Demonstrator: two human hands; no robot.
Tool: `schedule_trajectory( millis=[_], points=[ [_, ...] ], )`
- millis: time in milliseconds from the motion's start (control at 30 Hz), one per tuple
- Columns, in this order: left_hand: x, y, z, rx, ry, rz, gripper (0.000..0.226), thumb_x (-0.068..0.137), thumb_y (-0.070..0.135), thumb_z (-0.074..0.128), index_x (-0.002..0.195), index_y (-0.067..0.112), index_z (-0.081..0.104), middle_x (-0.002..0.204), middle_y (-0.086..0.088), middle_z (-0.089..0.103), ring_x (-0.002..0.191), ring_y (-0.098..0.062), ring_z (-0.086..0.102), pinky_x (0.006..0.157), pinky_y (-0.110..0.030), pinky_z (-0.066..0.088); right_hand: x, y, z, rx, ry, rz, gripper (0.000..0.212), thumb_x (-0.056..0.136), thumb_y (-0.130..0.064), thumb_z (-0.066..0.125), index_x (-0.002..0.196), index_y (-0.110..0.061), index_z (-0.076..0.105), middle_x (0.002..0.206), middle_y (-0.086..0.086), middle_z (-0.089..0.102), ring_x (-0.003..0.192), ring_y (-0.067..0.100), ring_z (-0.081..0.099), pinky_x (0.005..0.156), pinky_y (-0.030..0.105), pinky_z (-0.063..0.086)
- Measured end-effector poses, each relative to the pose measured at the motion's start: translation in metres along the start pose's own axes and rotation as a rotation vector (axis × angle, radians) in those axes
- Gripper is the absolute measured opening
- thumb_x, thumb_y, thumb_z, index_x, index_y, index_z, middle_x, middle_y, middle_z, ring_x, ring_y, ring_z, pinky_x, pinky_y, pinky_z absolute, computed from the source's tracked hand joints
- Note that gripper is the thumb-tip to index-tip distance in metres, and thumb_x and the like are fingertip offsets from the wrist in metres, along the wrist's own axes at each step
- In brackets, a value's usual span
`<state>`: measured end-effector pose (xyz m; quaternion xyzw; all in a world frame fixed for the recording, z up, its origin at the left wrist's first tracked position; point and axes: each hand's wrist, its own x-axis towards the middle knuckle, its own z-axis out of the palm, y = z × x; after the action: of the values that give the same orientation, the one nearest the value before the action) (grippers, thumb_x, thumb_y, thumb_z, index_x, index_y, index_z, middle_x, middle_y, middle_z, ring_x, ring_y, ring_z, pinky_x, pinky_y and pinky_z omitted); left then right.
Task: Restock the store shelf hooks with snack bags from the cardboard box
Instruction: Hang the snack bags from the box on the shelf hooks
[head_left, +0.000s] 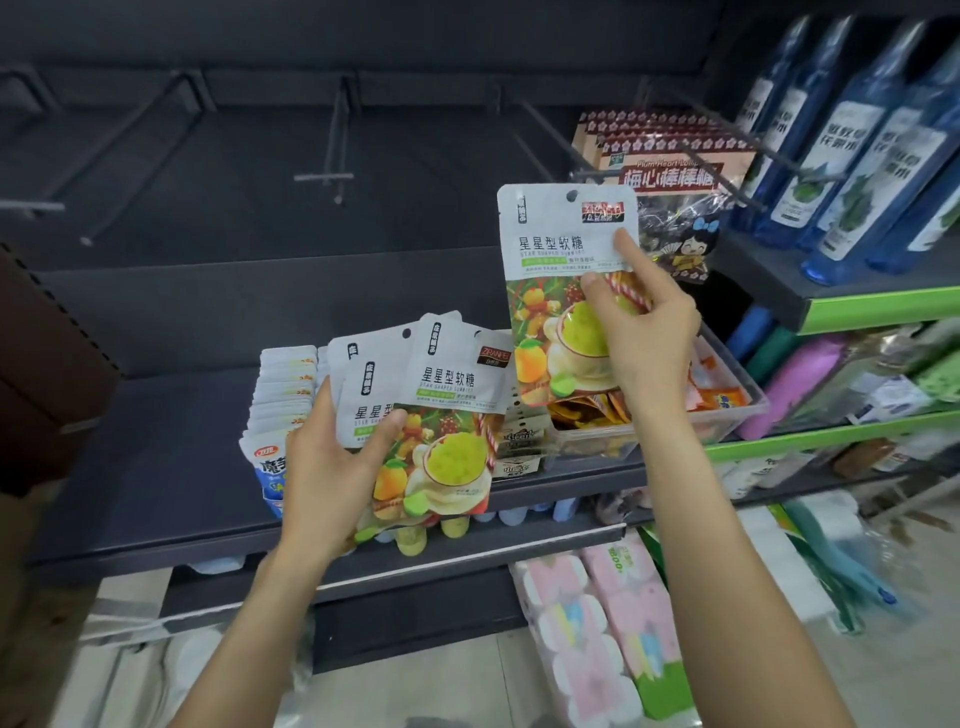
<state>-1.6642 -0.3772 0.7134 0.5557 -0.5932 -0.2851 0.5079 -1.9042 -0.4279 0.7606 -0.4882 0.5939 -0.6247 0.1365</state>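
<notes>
My right hand (641, 332) pinches one white gummy snack bag (556, 260) and holds it upright, its hang hole at the top, just below and left of a black shelf hook (550, 137). Lower left, my left hand (332, 467) grips a fanned stack of the same snack bags (441, 410) over the dark shelf. Several bare hooks, such as the middle hook (335, 140), stick out of the dark back panel. The cardboard box (47, 364) shows only as a brown edge at the far left.
Plum lollipop bags (670, 171) hang on the hook to the right. White-and-blue packets (275, 415) and a clear bin (727, 410) of orange snacks sit on the dark shelf (156, 457). Blue bottles (857, 145) fill the right-hand shelf; tissue packs (602, 634) stand on the floor.
</notes>
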Motion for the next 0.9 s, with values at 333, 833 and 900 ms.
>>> schedule_trajectory(
  millis=[333, 833, 900],
  points=[
    [-0.002, -0.006, -0.008, -0.006, 0.001, -0.01, 0.035, 0.085, 0.013, 0.07, 0.116, 0.023, 0.056, 0.099, 0.026, 0.062, 0.086, 0.018, 0.058, 0.069, 0.0, 0.042, 0.072, 0.024, 0.068, -0.378, -0.113, -0.098, 0.049, 0.097, -0.023, 0.056, 0.144, -0.019, 0.044, 0.125, 0.01, 0.055, 0.117, 0.023, 0.052, 0.097, 0.031, 0.042],
    [0.024, 0.004, 0.02, -0.134, -0.003, -0.049, 0.029, 0.085, 0.021, 0.07, 0.11, 0.028, 0.057, 0.101, 0.022, 0.064, 0.093, 0.014, 0.059, 0.074, -0.005, 0.044, -0.066, 0.018, 0.037, 0.211, -0.356, 0.297, 0.054, 0.081, -0.032, 0.075, 0.129, -0.025, 0.051, 0.117, -0.015, 0.064, 0.106, 0.001, 0.06, 0.089, 0.026, 0.051],
    [0.024, 0.008, 0.028, -0.13, -0.019, -0.036, 0.026, 0.088, 0.022, 0.067, 0.11, 0.028, 0.057, 0.101, 0.025, 0.062, 0.091, 0.019, 0.057, 0.072, -0.001, 0.042, -0.07, 0.02, 0.038, 0.239, -0.226, 0.298, 0.043, 0.079, -0.026, 0.078, 0.117, -0.024, 0.057, 0.106, -0.016, 0.068, 0.1, -0.001, 0.063, 0.088, 0.027, 0.052]
  ],
)
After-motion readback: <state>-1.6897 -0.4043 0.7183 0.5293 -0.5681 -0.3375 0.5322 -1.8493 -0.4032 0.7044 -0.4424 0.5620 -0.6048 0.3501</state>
